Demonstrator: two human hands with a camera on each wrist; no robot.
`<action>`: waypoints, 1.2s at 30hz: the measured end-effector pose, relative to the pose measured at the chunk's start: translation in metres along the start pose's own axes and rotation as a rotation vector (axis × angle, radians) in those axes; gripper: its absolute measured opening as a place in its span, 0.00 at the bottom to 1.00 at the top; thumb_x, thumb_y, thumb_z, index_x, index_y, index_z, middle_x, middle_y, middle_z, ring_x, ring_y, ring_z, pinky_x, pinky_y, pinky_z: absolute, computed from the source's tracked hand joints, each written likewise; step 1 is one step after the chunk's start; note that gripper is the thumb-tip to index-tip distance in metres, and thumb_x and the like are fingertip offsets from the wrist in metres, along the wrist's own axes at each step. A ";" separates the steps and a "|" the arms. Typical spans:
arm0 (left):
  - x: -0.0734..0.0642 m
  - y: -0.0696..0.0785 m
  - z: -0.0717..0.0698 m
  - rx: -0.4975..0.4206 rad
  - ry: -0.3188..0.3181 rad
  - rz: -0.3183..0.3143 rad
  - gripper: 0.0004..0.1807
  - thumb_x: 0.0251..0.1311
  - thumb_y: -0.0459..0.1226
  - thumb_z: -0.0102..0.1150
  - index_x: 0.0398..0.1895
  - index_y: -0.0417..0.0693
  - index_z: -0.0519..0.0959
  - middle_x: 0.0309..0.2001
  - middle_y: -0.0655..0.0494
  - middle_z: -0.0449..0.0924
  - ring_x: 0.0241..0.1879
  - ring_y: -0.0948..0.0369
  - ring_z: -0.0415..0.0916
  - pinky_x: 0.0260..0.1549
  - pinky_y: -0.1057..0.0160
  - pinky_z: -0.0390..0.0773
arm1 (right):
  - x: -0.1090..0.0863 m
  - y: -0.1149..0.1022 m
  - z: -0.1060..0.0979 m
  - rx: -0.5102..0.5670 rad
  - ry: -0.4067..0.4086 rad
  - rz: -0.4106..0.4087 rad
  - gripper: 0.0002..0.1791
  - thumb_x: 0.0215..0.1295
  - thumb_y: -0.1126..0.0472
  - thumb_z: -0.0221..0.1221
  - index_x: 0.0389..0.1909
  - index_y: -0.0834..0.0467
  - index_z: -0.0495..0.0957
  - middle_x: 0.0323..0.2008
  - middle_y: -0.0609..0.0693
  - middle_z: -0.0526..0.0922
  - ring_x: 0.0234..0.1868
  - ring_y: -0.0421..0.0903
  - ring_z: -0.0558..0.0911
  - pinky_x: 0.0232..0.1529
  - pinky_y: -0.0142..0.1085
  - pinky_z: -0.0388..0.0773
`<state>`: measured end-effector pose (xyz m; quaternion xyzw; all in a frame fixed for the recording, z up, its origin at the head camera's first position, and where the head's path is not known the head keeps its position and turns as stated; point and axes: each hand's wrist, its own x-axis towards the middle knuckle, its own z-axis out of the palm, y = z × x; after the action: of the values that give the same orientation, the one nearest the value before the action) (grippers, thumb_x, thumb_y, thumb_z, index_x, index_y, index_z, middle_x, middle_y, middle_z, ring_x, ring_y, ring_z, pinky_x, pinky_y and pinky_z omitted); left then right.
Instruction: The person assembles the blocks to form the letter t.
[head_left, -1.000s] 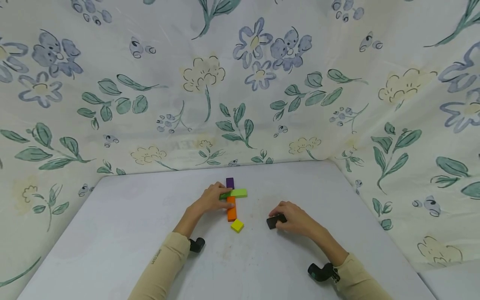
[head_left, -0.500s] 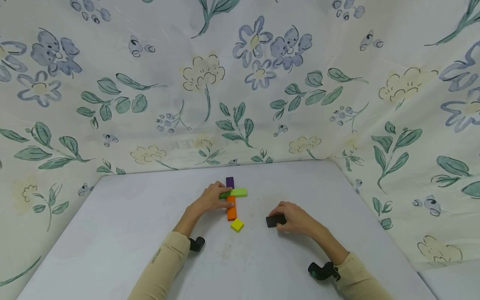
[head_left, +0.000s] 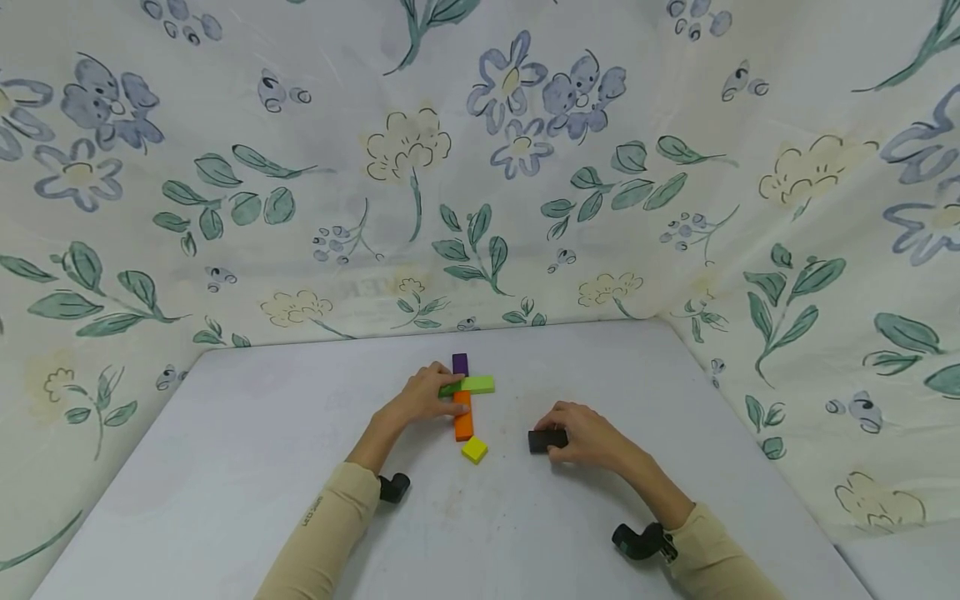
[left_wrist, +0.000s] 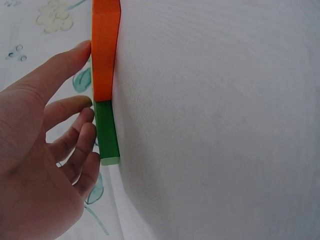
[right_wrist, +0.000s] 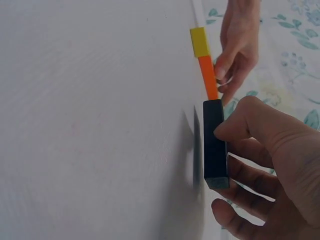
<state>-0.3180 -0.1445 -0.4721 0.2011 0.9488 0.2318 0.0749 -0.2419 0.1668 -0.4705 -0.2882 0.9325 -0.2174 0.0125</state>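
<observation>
My right hand (head_left: 588, 435) pinches a black rectangular block (head_left: 547, 442) between thumb and fingers. In the right wrist view that block hangs slightly above the table, its shadow apart from it. My left hand (head_left: 422, 394) rests by a row of blocks, its thumb at the orange block (head_left: 463, 421) and its other fingers at the green block (head_left: 478, 384). The green one lies crosswise, looking darker at its left end, partly behind the fingers. Beyond it is a purple block (head_left: 460, 364). A yellow block (head_left: 475, 450) sits turned at the near end of the orange one.
The white table (head_left: 247, 467) spreads around the blocks. Flower-printed cloth (head_left: 517, 250) hangs behind it and along the right side. Both wrists wear a black camera, such as the right wrist camera (head_left: 637, 542).
My right hand has shifted slightly left with the black block, which has turned from tilted to nearly level. The left hand and the blocks beside it stay put.
</observation>
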 end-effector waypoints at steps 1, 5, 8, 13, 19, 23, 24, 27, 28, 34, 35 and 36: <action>0.000 0.000 0.000 -0.002 0.000 0.000 0.37 0.55 0.53 0.68 0.67 0.51 0.72 0.58 0.45 0.71 0.53 0.52 0.68 0.53 0.54 0.72 | 0.000 -0.001 0.000 0.001 0.000 -0.003 0.18 0.50 0.61 0.67 0.45 0.53 0.85 0.40 0.46 0.82 0.40 0.41 0.78 0.43 0.37 0.77; -0.001 0.002 -0.001 -0.018 -0.002 -0.004 0.37 0.55 0.53 0.69 0.67 0.51 0.72 0.58 0.45 0.71 0.53 0.51 0.68 0.53 0.53 0.71 | 0.002 -0.006 -0.001 0.008 -0.005 -0.006 0.18 0.50 0.61 0.66 0.45 0.52 0.85 0.40 0.46 0.82 0.40 0.40 0.76 0.42 0.37 0.76; -0.001 0.002 -0.001 -0.019 -0.001 -0.005 0.37 0.55 0.52 0.69 0.67 0.51 0.72 0.58 0.45 0.71 0.54 0.51 0.68 0.54 0.52 0.70 | 0.003 -0.009 0.000 0.009 -0.010 -0.002 0.18 0.50 0.60 0.66 0.45 0.52 0.85 0.41 0.46 0.81 0.40 0.41 0.76 0.43 0.38 0.76; -0.001 0.002 0.000 -0.009 0.000 0.000 0.36 0.56 0.52 0.68 0.67 0.51 0.72 0.58 0.45 0.71 0.54 0.51 0.68 0.54 0.52 0.70 | 0.007 -0.014 0.001 0.003 -0.015 0.005 0.18 0.50 0.59 0.67 0.45 0.51 0.85 0.41 0.46 0.81 0.40 0.41 0.76 0.44 0.38 0.77; 0.000 0.000 0.001 0.004 0.003 0.013 0.36 0.56 0.53 0.68 0.67 0.51 0.72 0.58 0.45 0.71 0.54 0.51 0.68 0.53 0.52 0.70 | 0.010 -0.019 0.002 0.011 -0.033 0.011 0.19 0.49 0.59 0.67 0.45 0.51 0.85 0.40 0.45 0.81 0.39 0.41 0.75 0.44 0.38 0.76; 0.000 0.000 0.001 0.000 0.003 0.011 0.36 0.56 0.53 0.68 0.67 0.51 0.72 0.58 0.45 0.71 0.54 0.51 0.68 0.54 0.52 0.70 | 0.011 -0.022 0.003 0.026 -0.055 0.010 0.18 0.51 0.59 0.67 0.46 0.51 0.84 0.41 0.46 0.81 0.40 0.42 0.75 0.44 0.39 0.76; 0.000 0.001 0.001 -0.001 0.003 0.011 0.36 0.56 0.53 0.68 0.67 0.51 0.72 0.58 0.45 0.71 0.54 0.50 0.68 0.54 0.52 0.70 | 0.012 -0.023 0.004 0.027 -0.058 0.010 0.18 0.51 0.59 0.67 0.46 0.51 0.84 0.41 0.46 0.81 0.40 0.42 0.75 0.44 0.39 0.76; 0.000 0.001 0.001 -0.004 0.003 0.009 0.36 0.56 0.52 0.68 0.67 0.51 0.72 0.59 0.44 0.71 0.55 0.50 0.68 0.55 0.51 0.70 | 0.013 -0.025 0.006 0.034 -0.072 0.011 0.18 0.52 0.59 0.67 0.47 0.51 0.84 0.41 0.47 0.81 0.40 0.42 0.75 0.46 0.40 0.77; -0.001 0.001 0.001 -0.004 0.003 0.009 0.36 0.56 0.52 0.68 0.67 0.51 0.72 0.59 0.44 0.71 0.55 0.50 0.68 0.55 0.51 0.70 | 0.013 -0.026 0.006 0.033 -0.073 0.008 0.17 0.53 0.59 0.67 0.46 0.51 0.84 0.41 0.47 0.81 0.40 0.42 0.75 0.46 0.39 0.77; -0.001 0.003 0.000 0.001 0.006 0.006 0.36 0.56 0.52 0.68 0.67 0.51 0.72 0.59 0.44 0.71 0.55 0.50 0.68 0.55 0.51 0.70 | 0.016 -0.029 0.011 0.016 -0.081 -0.004 0.18 0.53 0.57 0.68 0.47 0.50 0.85 0.41 0.46 0.81 0.40 0.41 0.75 0.46 0.38 0.77; -0.002 0.003 0.000 0.002 0.006 0.005 0.36 0.56 0.52 0.68 0.67 0.51 0.72 0.59 0.44 0.71 0.54 0.50 0.68 0.55 0.51 0.70 | 0.017 -0.030 0.012 0.014 -0.083 -0.005 0.18 0.53 0.57 0.68 0.47 0.50 0.85 0.41 0.46 0.81 0.40 0.40 0.75 0.46 0.37 0.77; -0.002 0.003 0.000 0.001 0.006 0.004 0.36 0.56 0.52 0.68 0.67 0.51 0.72 0.59 0.44 0.71 0.54 0.50 0.68 0.55 0.51 0.71 | 0.017 -0.031 0.012 0.012 -0.084 -0.007 0.18 0.52 0.57 0.68 0.47 0.50 0.85 0.41 0.46 0.81 0.39 0.40 0.75 0.45 0.37 0.77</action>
<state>-0.3155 -0.1428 -0.4706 0.2024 0.9487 0.2321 0.0715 -0.2381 0.1300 -0.4669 -0.3005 0.9288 -0.2106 0.0527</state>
